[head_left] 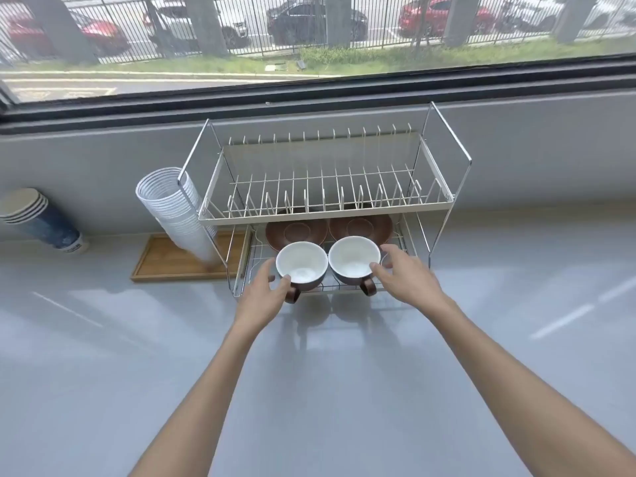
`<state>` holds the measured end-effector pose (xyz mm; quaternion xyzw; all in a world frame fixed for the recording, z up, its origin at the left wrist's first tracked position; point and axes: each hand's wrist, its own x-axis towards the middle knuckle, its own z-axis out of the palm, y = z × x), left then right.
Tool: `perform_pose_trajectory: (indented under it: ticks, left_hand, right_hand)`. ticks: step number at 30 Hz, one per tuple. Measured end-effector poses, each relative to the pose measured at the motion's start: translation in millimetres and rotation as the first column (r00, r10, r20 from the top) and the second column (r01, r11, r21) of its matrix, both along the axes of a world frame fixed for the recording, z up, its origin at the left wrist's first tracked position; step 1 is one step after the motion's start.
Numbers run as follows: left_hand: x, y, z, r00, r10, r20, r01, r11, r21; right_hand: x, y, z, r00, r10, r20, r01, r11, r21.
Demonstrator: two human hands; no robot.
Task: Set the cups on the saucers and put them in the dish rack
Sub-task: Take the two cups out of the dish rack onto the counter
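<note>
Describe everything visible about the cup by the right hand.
The brown cup with a white glazed interior looks ceramic, stands upright and empty on the wire lower shelf of the metal dish rack, handle toward the camera. It sits before a brown saucer, not on it. The right hand touches its rim.

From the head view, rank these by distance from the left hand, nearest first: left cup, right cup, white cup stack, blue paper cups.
1. left cup: at the left hand's fingertips, on the rack's lower tier.
2. right cup: just beyond it, by the right hand.
3. white cup stack: left of the dish rack, on the wooden tray.
4. blue paper cups: far left, by the wall.
</note>
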<state>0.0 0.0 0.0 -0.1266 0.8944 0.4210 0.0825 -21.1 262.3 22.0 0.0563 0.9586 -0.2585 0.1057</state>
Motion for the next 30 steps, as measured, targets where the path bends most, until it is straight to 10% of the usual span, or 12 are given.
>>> perform_pose_trajectory:
  ticks: [10, 30]
  left_hand:
    - [-21.3, 6.8, -13.7, 0.991, 0.116, 0.070, -0.129, 0.966, 0.224]
    - [-33.5, 22.4, -28.4, 0.915, 0.329, 0.236, -0.402, 0.808, 0.430]
  right_hand:
    - [-17.6, -11.5, -15.5, 0.976, -0.192, 0.102, 0.216, 0.894, -0.392]
    - [-20.7, -26.0, -30.9, 0.915, -0.287, 0.283, 0.402, 0.648, -0.646]
